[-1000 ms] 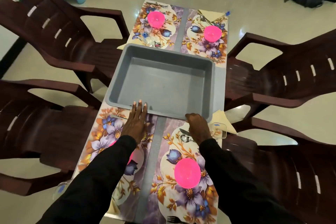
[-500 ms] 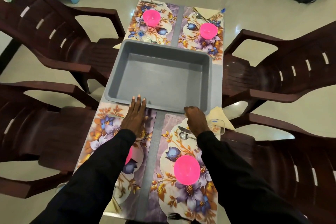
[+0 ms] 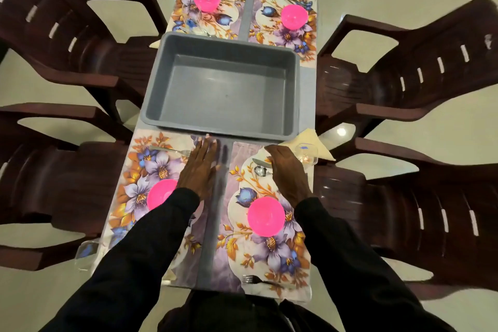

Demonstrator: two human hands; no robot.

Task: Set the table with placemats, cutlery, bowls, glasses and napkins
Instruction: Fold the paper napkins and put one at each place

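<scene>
Both hands (image 3: 199, 167) (image 3: 288, 172) drew back over purple floral placemats (image 3: 272, 253) bearing pink bowls (image 3: 266, 216).

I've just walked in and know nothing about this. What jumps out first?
Four bright pink bowls stand out first, one on each floral placemat at the table's corners. Next comes the big empty grey tub in the middle between them. The person's left hand and right hand, in black sleeves, are just short of its near rim.
</scene>
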